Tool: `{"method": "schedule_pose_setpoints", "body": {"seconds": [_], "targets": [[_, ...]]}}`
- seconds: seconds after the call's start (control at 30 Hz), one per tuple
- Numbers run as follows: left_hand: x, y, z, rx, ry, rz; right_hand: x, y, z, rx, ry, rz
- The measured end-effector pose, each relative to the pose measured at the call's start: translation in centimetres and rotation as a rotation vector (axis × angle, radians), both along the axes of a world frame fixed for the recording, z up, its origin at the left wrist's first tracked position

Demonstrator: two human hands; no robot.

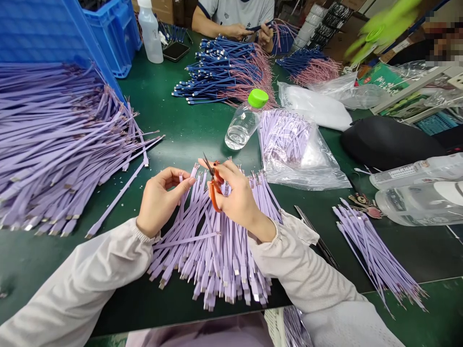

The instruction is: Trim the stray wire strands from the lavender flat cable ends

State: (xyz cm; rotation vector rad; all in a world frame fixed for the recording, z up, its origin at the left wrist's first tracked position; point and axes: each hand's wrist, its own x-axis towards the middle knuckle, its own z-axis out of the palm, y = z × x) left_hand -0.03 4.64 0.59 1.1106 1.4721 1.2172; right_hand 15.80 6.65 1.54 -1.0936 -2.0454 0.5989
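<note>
My right hand (237,195) is shut on small orange-handled snips (214,185), their dark blades pointing up and to the left. My left hand (161,200) is curled beside it, palm turned inward, with thumb and fingers apart. A thin lilac flat cable end (180,177) stands close to its fingertips, and I cannot tell if it touches them. Both hands hover over a fanned bunch of lilac flat cables (213,255) with metal connectors at the near ends. Thin wire ends stick up at the far ends, between my hands.
A large lilac cable pile (61,144) lies left on the green mat. Blue cables with pink wires (224,72) lie ahead, where a co-worker's hands (238,31) work. Nearby are a green-capped bottle (244,123), a bagged lilac bundle (289,149), tweezers (316,236) and another lilac bunch (376,250).
</note>
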Motion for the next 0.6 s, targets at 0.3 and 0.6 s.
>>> {"method": "schedule_pose_setpoints", "body": {"seconds": [0.3, 0.6], "targets": [[0.09, -0.15, 0.04, 0.007, -0.012, -0.033, -0.06, 0.02, 0.07, -0.035, 0.037, -0.033], [0.08, -0.14, -0.06, 0.009, -0.012, -0.046, 0.08, 0.11, 0.0, -0.022, 0.019, -0.038]]}}
